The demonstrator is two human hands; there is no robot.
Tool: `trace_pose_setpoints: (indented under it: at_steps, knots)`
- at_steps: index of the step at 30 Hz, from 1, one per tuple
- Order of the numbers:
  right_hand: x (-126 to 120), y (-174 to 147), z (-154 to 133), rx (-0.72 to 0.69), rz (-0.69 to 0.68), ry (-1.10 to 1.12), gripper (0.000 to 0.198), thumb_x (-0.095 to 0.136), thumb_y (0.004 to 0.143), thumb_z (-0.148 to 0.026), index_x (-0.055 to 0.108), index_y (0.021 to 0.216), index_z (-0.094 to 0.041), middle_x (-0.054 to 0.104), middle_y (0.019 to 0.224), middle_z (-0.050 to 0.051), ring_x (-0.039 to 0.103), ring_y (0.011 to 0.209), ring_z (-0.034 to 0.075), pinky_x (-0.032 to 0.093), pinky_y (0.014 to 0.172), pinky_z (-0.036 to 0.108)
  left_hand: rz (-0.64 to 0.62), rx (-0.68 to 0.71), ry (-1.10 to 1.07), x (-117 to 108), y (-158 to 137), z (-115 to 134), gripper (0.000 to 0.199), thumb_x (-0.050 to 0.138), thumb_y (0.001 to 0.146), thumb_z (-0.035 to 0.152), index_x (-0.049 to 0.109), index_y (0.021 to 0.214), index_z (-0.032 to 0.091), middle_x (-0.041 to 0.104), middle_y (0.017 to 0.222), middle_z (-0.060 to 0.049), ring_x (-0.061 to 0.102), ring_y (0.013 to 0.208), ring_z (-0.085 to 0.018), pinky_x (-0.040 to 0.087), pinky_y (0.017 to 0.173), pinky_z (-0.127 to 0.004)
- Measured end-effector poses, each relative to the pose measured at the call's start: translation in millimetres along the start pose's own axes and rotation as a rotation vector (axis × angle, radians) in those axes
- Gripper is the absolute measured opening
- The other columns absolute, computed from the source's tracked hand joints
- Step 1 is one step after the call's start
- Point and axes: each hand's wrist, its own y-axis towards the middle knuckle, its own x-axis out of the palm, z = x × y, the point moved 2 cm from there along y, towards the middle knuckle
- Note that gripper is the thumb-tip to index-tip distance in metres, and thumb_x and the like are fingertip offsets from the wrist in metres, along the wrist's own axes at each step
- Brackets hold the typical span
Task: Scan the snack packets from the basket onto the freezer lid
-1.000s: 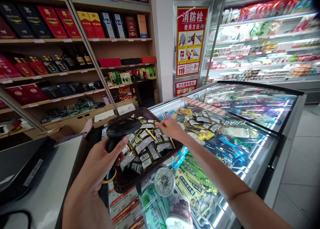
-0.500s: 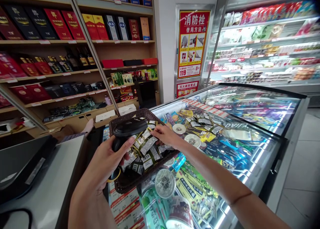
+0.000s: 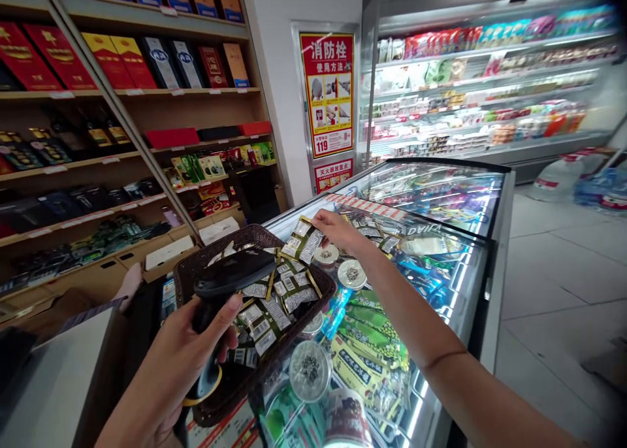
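on the glass freezer surface [image 3: 470, 252] in a shop, red "119" sign [image 3: 327, 94] behind: left hand [image 3: 166, 363] fingers clasping scanner [image 3: 230, 279], right hand [image 3: 337, 229] fingers pinching sachets [image 3: 302, 238] above basket [image 3: 196, 268].

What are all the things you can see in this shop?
snack packets: many, dark green with white barcodes, in the basket
basket: one, dark brown, on the freezer
freezer: one, glass-topped, centre
gift boxes: many, red, yellow, dark, on the wooden shelves
fire sign: one, red, on the wall
chiller: one, lit, at the back
scanner: one, black, in the left hand
lifted packets: about two, green, in the right hand
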Motion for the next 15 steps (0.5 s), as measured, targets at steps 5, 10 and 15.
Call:
trace_pose_setpoints:
  at_steps: [5, 10, 15]
  knots:
    - [-10.8, -0.2, -4.1, -0.017, 0.052, 0.012, 0.02, 0.055, 0.09, -0.024, 0.045, 0.073, -0.021, 0.046, 0.061, -0.003, 0.05, 0.058, 0.011, 0.043, 0.047, 0.021, -0.023, 0.029, 0.035, 5.7, 2.7, 0.9, 0.055, 0.065, 0.065, 0.075, 0.057, 0.081, 0.023, 0.059, 0.052, 0.003, 0.046, 0.047, -0.013, 0.031, 0.046, -0.024]
    - [-7.6, -0.6, -3.4, -0.023, 0.027, 0.002, 0.019, 0.053, 0.091, -0.024, 0.046, 0.074, -0.021, 0.046, 0.063, -0.002, 0.05, 0.059, 0.011, 0.042, 0.047, 0.02, -0.016, 0.032, 0.021, 6.4, -0.7, 2.8, 0.053, 0.066, 0.066, 0.073, 0.057, 0.079, 0.023, 0.058, 0.053, 0.004, 0.047, 0.048, -0.013, 0.032, 0.046, -0.024]
    - [-5.4, -3.2, -4.5, -0.038, 0.014, -0.039, 0.021, 0.051, 0.093, -0.025, 0.043, 0.074, -0.021, 0.042, 0.064, -0.003, 0.048, 0.058, 0.011, 0.042, 0.048, 0.02, -0.027, 0.006, -0.004, 7.3, -2.6, 6.0, 0.052, 0.068, 0.065, 0.071, 0.057, 0.08, 0.023, 0.057, 0.054, 0.004, 0.048, 0.05, -0.013, 0.034, 0.045, -0.023]
